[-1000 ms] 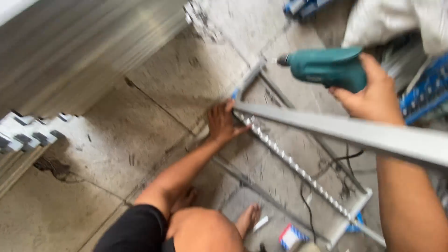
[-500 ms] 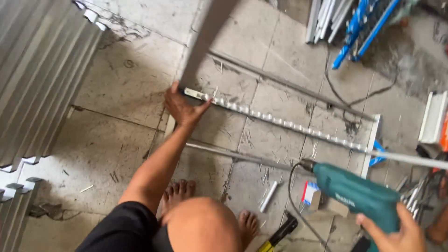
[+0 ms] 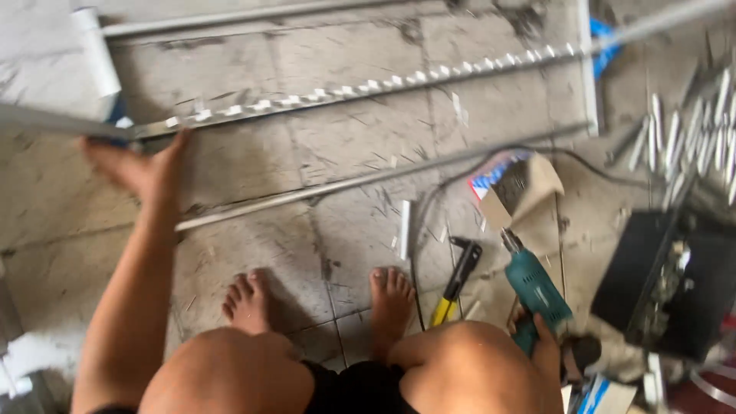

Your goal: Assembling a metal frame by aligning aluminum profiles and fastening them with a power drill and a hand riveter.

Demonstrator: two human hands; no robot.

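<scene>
The fingers of the left hand (image 3: 142, 172) are spread wide and press flat against the end of a long notched metal strip (image 3: 368, 86) that lies across the tiled floor (image 3: 253, 165); the hand grips nothing, only bears on the strip where it meets a plain grey bar (image 3: 54, 123) that runs off the left edge. The right hand (image 3: 546, 354) is curled around the handle of a teal power drill (image 3: 533, 287), low beside the person's right knee, with the bit pointing up and away toward an open cardboard box (image 3: 517, 184). Just left of the drill a yellow-handled hammer (image 3: 456, 284) lies on the floor, near the person's bare feet (image 3: 391, 303). A thin metal rod (image 3: 368, 182) runs slantwise between the strip and the feet, and a short white tube piece (image 3: 404, 228) lies below it. A black cable (image 3: 437, 207) loops past the box. At the right stands a dark box (image 3: 690, 284), with loose metal pieces (image 3: 690, 130) above it, blurred.
</scene>
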